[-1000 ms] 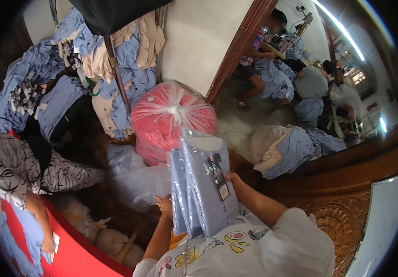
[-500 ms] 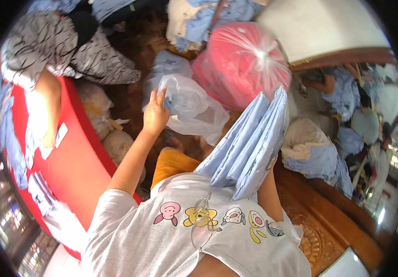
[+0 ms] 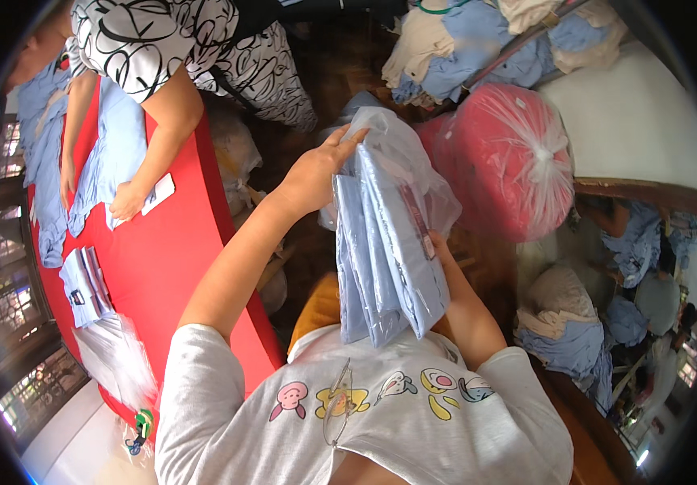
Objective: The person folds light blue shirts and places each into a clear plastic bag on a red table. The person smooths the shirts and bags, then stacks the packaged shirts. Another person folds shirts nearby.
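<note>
Left hand (image 3: 310, 179) now beside bagged garments (image 3: 377, 250), right hand (image 3: 441, 249) partly hidden.

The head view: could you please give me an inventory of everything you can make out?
garment packs: at least three, light blue, between both grips
plastic bag: one, whitish clear, behind the packs
tied sack: one, clear with red contents, upper right
garment heap: one, blue and beige, top right
bundle: one, beige and blue, right
table: one, red, left
folded stack: one, light blue, on table
clear plastic: uncounted, whitish, below stack
co-worker: one, black-and-white clothing, upper left
T-shirt: one, pale with cartoon prints, on wearer
left grip: one, bare, packs' upper end
right grip: one, bare, packs' right edge
</note>
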A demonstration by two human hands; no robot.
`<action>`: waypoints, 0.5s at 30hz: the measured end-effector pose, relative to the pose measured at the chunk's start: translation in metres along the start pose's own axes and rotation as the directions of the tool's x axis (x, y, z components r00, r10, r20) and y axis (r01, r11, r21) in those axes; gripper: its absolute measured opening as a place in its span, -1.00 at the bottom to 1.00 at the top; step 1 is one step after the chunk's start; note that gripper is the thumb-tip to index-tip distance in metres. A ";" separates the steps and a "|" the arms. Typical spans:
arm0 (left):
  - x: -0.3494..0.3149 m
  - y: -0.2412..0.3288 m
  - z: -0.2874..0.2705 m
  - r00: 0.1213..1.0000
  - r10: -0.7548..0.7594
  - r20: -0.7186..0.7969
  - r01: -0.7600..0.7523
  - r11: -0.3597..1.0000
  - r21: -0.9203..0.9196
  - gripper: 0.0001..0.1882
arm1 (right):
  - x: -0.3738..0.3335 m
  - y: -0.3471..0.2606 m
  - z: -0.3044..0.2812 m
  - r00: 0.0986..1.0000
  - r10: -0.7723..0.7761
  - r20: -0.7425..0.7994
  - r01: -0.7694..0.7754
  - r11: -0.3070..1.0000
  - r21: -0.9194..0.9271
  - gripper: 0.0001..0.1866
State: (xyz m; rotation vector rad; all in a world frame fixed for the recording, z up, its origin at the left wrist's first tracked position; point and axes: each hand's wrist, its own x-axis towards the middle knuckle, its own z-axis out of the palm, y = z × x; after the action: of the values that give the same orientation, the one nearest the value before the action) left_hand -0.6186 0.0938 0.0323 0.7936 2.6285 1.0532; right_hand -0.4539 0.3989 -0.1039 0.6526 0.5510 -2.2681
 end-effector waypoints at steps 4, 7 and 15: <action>-0.001 0.014 -0.033 0.994 -0.106 0.034 0.099 0.983 0.156 -0.01 | 0.063 0.006 -0.001 0.998 0.056 -0.013 -0.057 0.998 -0.029 -0.38; -0.027 0.025 -0.029 0.992 -0.124 -0.015 0.125 0.984 0.130 0.00 | 0.102 -0.004 -0.005 0.998 0.047 -0.044 -0.049 0.998 -0.048 -0.38; -0.017 0.070 -0.015 0.971 -0.233 -0.052 0.222 0.963 -0.153 -0.05 | 0.216 -0.084 -0.027 0.963 -0.170 -0.211 0.143 0.980 -0.137 -0.40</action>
State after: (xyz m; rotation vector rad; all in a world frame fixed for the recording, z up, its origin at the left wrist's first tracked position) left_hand -0.5818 0.1182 0.0906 0.4182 2.5840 1.2088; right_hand -0.6421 0.3597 -0.2361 0.8325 0.8696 -2.2994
